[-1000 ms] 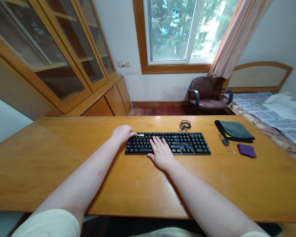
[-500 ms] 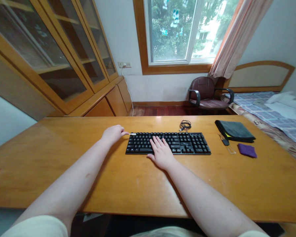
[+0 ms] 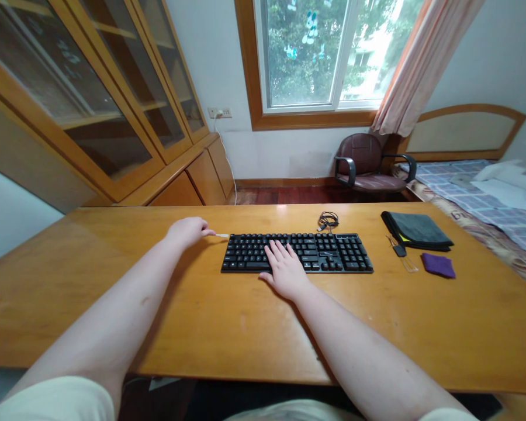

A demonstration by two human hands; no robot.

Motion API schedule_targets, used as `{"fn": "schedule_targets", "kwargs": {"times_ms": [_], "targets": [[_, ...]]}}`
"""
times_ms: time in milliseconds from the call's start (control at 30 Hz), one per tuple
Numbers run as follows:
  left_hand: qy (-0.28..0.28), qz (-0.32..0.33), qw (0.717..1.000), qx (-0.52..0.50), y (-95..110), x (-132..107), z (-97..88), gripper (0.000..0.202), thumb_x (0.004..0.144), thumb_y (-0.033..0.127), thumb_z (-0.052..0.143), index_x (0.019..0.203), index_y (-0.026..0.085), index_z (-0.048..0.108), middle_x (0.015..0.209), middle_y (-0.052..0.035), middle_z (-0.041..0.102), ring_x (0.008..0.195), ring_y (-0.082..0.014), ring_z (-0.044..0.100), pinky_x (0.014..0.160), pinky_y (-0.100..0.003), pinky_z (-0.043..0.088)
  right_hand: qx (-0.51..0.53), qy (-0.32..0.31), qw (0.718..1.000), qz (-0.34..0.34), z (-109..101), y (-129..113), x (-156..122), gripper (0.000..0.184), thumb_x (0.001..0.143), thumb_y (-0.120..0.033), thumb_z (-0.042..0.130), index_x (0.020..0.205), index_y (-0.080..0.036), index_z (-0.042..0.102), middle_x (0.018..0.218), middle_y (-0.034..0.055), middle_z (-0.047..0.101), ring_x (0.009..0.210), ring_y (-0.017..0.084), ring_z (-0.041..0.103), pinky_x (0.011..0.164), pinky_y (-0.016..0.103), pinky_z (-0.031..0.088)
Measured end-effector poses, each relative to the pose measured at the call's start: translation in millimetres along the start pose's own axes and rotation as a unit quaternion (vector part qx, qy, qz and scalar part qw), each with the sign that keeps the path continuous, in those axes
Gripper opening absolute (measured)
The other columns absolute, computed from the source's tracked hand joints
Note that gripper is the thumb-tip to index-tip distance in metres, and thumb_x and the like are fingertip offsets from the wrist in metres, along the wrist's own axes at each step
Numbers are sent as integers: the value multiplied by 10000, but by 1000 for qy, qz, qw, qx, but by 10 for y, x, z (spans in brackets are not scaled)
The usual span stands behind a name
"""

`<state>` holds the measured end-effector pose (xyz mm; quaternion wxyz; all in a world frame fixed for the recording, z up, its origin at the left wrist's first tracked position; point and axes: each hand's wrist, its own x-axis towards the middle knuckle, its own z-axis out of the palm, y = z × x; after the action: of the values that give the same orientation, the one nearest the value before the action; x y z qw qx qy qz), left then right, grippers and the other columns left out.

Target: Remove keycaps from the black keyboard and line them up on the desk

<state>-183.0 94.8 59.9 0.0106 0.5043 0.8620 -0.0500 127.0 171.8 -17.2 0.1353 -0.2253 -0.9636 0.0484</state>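
A black keyboard (image 3: 324, 252) lies across the middle of a wooden desk (image 3: 228, 316). My right hand (image 3: 284, 270) rests flat on its keys, fingers stretched out. My left hand (image 3: 184, 230) is just left of the keyboard's far left corner, fingers pinched on a small white stick-like thing (image 3: 222, 235) whose tip points at that corner. I cannot make out what the white thing is.
Behind the keyboard lies a coiled black cable (image 3: 328, 221). To the right are a folded dark cloth (image 3: 416, 230), a small tool (image 3: 401, 252) and a purple cloth (image 3: 438, 265). A glass-door cabinet (image 3: 92, 105) stands left; a chair (image 3: 368, 166) and bed (image 3: 486, 199) lie beyond.
My left hand has drawn leftward off the keyboard's top left keys, carrying the white thing past the corner. My right hand has stayed put.
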Motion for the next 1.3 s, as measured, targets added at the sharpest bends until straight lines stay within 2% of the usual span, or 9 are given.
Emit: {"fn": "schedule_targets", "kwargs": {"times_ms": [233,433,567,667,733,833,1033,1167,1300], "targets": [[-14,5,999,-36,126,-82,158,474,724,643,455,662,222,665,714,-59,653,645,-195,559,530,-263,306,1,2,1000,1,-3,5,-3,765,833,-623,362,1393,-104,324,1461,157,270,1357,269,202,1101,437,92],[3,-15,1000,7,-38,-85,60,423,727,601,492,706,220,674,791,-78,669,713,-225,586,560,-270,344,4,8,1000,1,-2,-1,0,756,835,-622,359,1389,-109,334,1457,153,283,1358,261,202,1102,438,95],[40,62,997,-9,62,-79,10,353,809,496,435,835,240,677,924,-53,668,837,-207,589,620,-252,375,8,10,1000,1,3,0,2,752,834,-621,361,1384,-109,342,1454,150,290,1357,261,205,1101,442,98],[31,134,990,13,225,-39,3,359,827,499,418,850,250,675,935,-40,660,843,-194,586,647,-251,389,10,11,1000,0,4,4,1,747,836,-620,358,1382,-109,347,1452,151,295,1358,259,204,1101,442,98],[14,149,988,51,307,17,-14,327,821,483,443,839,258,679,930,-38,656,826,-196,589,652,-258,396,11,10,1000,0,0,5,0,748,836,-618,361,1384,-108,342,1453,153,291,1359,258,201,1102,442,96],[-9,149,985,91,367,125,-75,262,811,433,480,835,270,683,949,-36,655,832,-203,594,672,-271,407,12,5,1000,1,-7,7,-1,748,837,-616,362,1387,-109,336,1456,153,284,1362,255,195,1102,442,94],[2,150,984,91,384,254,-218,232,814,374,484,842,262,685,970,-39,657,892,-201,590,740,-277,407,15,2,1000,2,-5,7,2,747,844,-621,333,1385,-106,340,1455,151,288,1363,257,194,1103,444,93],[-39,152,985,70,399,263,-204,204,794,385,518,817,274,688,986,-28,662,910,-204,582,747,-271,402,12,6,1000,2,-7,-2,3,750,839,-622,348,1385,-107,339,1454,150,290,1361,253,198,1103,440,97],[-18,120,990,71,424,256,-161,221,813,363,498,834,256,690,983,-52,659,912,-217,581,761,-289,403,9,2,1000,4,-16,-8,1,738,842,-610,358,1387,-112,337,1457,145,286,1362,250,195,1105,438,94]]}}
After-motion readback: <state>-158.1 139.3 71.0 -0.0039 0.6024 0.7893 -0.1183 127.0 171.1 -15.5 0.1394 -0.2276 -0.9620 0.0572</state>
